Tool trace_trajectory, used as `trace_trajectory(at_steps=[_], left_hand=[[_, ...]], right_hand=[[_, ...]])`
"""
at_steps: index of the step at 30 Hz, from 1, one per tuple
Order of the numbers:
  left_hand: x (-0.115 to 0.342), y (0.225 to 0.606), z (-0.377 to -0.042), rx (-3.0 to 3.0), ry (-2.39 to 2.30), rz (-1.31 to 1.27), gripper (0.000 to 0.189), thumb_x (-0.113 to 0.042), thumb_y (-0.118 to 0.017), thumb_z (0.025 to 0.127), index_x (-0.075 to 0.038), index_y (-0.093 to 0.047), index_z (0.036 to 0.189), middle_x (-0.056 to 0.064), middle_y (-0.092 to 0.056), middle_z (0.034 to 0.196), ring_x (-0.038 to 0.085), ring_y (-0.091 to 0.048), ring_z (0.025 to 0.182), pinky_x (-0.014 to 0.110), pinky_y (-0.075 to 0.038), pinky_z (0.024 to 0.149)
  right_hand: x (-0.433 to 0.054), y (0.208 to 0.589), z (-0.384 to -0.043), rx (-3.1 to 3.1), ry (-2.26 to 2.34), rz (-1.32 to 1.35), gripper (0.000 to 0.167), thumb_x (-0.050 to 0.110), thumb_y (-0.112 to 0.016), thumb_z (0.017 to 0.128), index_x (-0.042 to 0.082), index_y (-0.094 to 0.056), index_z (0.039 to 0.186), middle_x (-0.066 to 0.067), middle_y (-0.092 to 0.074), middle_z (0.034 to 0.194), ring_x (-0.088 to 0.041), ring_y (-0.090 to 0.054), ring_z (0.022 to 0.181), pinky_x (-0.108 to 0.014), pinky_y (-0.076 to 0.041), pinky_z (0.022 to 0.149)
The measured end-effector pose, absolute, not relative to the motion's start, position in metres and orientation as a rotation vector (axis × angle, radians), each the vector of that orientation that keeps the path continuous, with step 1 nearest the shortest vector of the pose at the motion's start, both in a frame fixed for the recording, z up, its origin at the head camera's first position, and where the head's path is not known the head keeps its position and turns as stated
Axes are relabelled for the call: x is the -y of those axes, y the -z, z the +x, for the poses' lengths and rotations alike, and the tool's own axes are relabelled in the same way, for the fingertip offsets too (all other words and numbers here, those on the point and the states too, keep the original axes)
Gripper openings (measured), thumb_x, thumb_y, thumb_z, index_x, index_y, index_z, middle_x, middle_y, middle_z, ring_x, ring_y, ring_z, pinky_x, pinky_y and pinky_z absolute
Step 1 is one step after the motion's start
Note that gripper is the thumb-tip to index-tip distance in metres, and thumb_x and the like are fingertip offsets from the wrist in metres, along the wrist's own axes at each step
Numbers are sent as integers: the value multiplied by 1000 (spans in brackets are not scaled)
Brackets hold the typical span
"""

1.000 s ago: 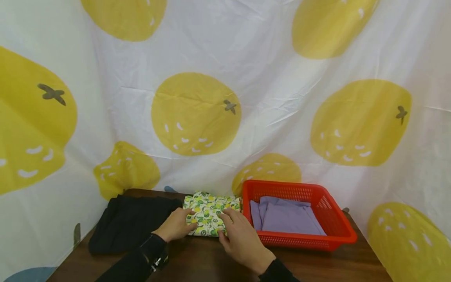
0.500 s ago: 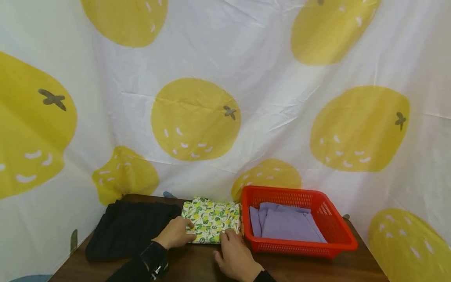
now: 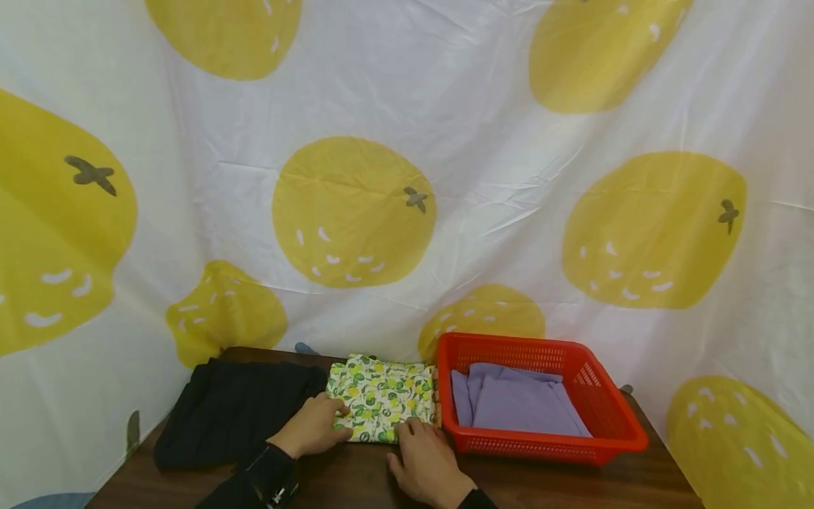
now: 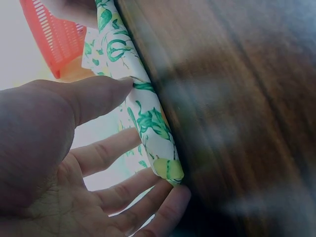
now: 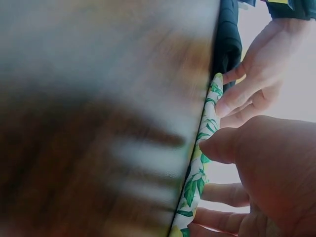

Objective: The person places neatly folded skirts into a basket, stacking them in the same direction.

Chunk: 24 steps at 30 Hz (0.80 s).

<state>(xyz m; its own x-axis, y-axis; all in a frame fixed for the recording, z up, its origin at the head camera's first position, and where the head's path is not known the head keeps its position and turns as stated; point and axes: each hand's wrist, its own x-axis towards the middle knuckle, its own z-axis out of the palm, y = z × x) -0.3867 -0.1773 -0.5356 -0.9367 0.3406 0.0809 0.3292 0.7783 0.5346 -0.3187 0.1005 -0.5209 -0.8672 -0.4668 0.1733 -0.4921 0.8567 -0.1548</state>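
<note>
A folded cloth (image 3: 384, 396) printed with lemons and green leaves lies flat on the table in the head view. My left hand (image 3: 313, 426) touches its near left corner, with the thumb at the front edge and the fingers along the left end, as the left wrist view of the cloth (image 4: 150, 116) shows. At the near right part, my right hand (image 3: 431, 463) rests fingertips on the cloth. In the right wrist view, its thumb touches the cloth's edge (image 5: 195, 182). Fingers of both hands look fairly straight and spread.
A folded black garment (image 3: 238, 410) lies left of the printed cloth, close to my left wrist. On the right stands a red plastic basket (image 3: 502, 449) holding folded purple cloth (image 3: 521, 406). Behind the brown table (image 3: 356, 481) hangs a white curtain (image 3: 483, 233) with yellow fruit.
My right hand has drawn back from over the cloth to its near edge. The cloth's surface now looks flatter. My left hand has barely moved at the left corner.
</note>
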Motion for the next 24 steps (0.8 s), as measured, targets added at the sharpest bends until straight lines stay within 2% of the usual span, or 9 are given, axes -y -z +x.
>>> trace_trajectory(at_steps=[3,9,15,20,24], left_hand=[[180,537,-385,-2938,-847,604,40,-40,-88,104,-9,-85,129,17,-79,126,52,-70,125,74,-57,111],[186,540,-378,-2902,-832,626,35,-42,-86,106,-15,-85,128,11,-78,123,49,-69,123,74,-57,110],[190,541,-368,-2862,-844,630,33,-47,-83,108,-19,-85,126,8,-77,121,45,-68,119,72,-58,107],[188,537,-351,-2857,-878,598,29,-44,-87,106,-20,-86,122,4,-73,114,32,-65,107,60,-61,99],[179,524,-333,-2877,-867,555,27,-39,-88,105,-17,-86,122,7,-70,112,30,-62,101,55,-60,92]], right_hand=[[-103,520,-316,2910,-297,748,33,41,-78,111,16,-75,131,-6,-74,127,-26,-73,113,-45,-64,94],[-106,520,-311,2968,-349,749,36,41,-79,112,19,-75,140,-3,-73,129,-22,-72,117,-45,-64,95],[-110,519,-302,2953,-371,777,35,41,-81,110,22,-77,139,-1,-73,127,-22,-74,113,-46,-65,94],[-116,519,-295,2946,-376,817,34,40,-83,109,23,-79,138,1,-73,123,-19,-72,109,-46,-64,90],[-120,520,-292,3002,-396,811,34,41,-83,109,26,-80,139,3,-73,125,-19,-72,112,-50,-64,92]])
